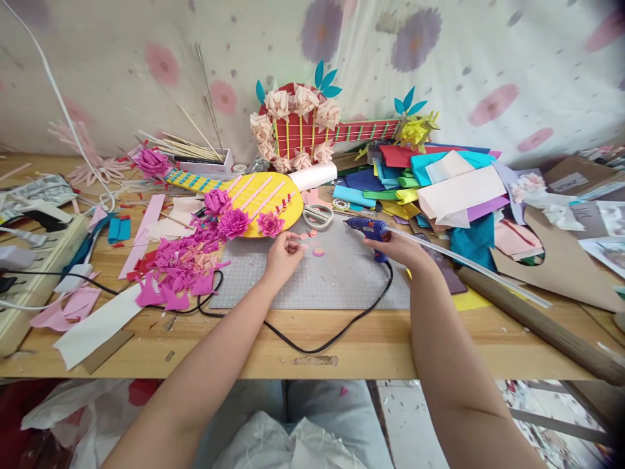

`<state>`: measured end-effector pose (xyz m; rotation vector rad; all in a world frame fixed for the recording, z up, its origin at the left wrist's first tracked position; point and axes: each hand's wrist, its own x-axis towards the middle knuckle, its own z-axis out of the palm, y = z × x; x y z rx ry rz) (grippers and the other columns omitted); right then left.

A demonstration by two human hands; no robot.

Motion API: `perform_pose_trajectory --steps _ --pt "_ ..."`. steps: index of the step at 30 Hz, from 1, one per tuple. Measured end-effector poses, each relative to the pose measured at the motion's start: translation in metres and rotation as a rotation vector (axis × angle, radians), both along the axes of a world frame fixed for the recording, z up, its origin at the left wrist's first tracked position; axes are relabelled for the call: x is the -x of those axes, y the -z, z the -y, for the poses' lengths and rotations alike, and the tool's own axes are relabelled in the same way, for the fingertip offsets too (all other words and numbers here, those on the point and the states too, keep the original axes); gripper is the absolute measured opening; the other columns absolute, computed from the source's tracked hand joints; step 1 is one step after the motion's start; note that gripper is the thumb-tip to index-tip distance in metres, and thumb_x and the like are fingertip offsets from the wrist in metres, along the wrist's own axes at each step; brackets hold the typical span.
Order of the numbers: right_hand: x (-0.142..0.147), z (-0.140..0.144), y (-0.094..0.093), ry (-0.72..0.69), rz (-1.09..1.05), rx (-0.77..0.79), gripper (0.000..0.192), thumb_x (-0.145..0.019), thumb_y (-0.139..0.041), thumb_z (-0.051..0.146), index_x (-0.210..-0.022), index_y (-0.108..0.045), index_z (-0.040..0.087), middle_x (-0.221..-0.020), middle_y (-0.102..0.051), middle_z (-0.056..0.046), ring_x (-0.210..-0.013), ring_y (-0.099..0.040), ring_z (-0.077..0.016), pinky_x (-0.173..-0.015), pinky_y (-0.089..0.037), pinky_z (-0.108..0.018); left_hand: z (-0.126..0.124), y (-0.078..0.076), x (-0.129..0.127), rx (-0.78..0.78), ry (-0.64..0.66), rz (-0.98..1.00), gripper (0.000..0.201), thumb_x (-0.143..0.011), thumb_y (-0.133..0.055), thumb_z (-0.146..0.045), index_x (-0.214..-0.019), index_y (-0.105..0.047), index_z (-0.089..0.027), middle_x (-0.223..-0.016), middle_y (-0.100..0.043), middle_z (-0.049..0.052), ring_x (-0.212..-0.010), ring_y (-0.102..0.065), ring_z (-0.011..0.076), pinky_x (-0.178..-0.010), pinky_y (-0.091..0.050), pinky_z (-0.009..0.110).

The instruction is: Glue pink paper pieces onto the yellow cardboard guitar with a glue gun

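Right hand point(398, 246) grips the blue glue gun point(367, 228); left hand point(282, 253) seemingly pinches 1 tiny, indistinct pink petal point(294, 246).

My wooden table point(371, 348) carries a grey cutting mat point(336, 280); pink paper scraps point(180, 270) lie at nine o'clock.

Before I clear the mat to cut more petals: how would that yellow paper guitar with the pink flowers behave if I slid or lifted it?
The yellow guitar looks like flat sheet foam or card, so probably light and apt to sag if lifted by its slim neck. Its pink flowers stand proud and could crush or snag. It lies flat, so it should slide, not roll.
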<state>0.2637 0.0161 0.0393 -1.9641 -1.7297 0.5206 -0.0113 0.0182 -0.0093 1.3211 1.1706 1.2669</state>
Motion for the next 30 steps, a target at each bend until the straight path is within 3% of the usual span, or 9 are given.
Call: perform_pose_trajectory --steps 4,7,10,14,21,30 --pt "0.019 -0.006 0.019 0.2 -0.069 -0.071 0.038 -0.066 -0.064 0.054 -0.075 -0.062 0.017 -0.069 -0.062 -0.008 -0.069 -0.058 -0.0224 -0.06 -0.042 -0.032 0.001 -0.003 0.0 0.009 -0.007 -0.018 0.027 -0.067 -0.066 -0.02 -0.089 -0.05 -0.019 -0.065 -0.059 -0.004 -0.059 -0.056 0.0101 -0.06 -0.046 0.024" --pt "0.029 0.0 0.021 0.269 -0.31 -0.133 0.043 -0.066 -0.063 0.056 -0.079 -0.062 0.015 -0.068 -0.062 -0.008 -0.061 -0.057 -0.018 -0.054 -0.042 -0.029 0.0 -0.002 0.0 0.036 -0.016 -0.02 0.027 -0.067 -0.067 -0.021 -0.087 -0.05 -0.019 -0.064 -0.06 -0.004 -0.057 -0.057 0.0108 -0.059 -0.046 0.025" --pt "0.038 0.011 0.012 0.068 -0.573 -0.097 0.045 -0.068 -0.062 0.058 -0.081 -0.06 0.015 -0.063 -0.059 -0.003 -0.051 -0.05 -0.0113 -0.048 -0.039 -0.025 -0.001 0.0 0.001 0.045 -0.017 -0.017 0.027 -0.068 -0.067 -0.023 -0.088 -0.049 -0.019 -0.064 -0.06 -0.003 -0.058 -0.06 0.0121 -0.06 -0.047 0.026" --pt "0.052 0.025 0.001 -0.18 -0.555 0.081 0.045 -0.066 -0.064 0.06 -0.071 -0.059 0.015 -0.051 -0.049 0.002 -0.045 -0.043 -0.0082 -0.044 -0.035 -0.022 -0.002 0.001 0.001 0.035 -0.033 -0.039 0.026 -0.068 -0.067 -0.025 -0.086 -0.049 -0.019 -0.066 -0.061 -0.002 -0.06 -0.062 0.0132 -0.062 -0.048 0.027" --pt "0.057 0.025 0.004 -0.232 -0.419 0.119 0.047 -0.066 -0.064 0.06 -0.082 -0.063 0.017 -0.055 -0.051 0.002 -0.048 -0.044 -0.0095 -0.045 -0.037 -0.023 -0.001 0.001 0.0 0.022 -0.043 -0.048 0.024 -0.069 -0.067 -0.026 -0.085 -0.049 -0.02 -0.064 -0.061 -0.003 -0.06 -0.062 0.0136 -0.062 -0.047 0.027" --pt "0.062 0.028 0.001 -0.258 -0.365 0.1 0.044 -0.068 -0.063 0.06 -0.08 -0.065 0.017 -0.052 -0.051 0.001 -0.057 -0.051 -0.0148 -0.055 -0.042 -0.028 -0.001 -0.001 0.0 0.04 -0.028 -0.026 0.025 -0.07 -0.066 -0.024 -0.086 -0.048 -0.02 -0.065 -0.062 -0.002 -0.06 -0.062 0.0135 -0.063 -0.047 0.027"
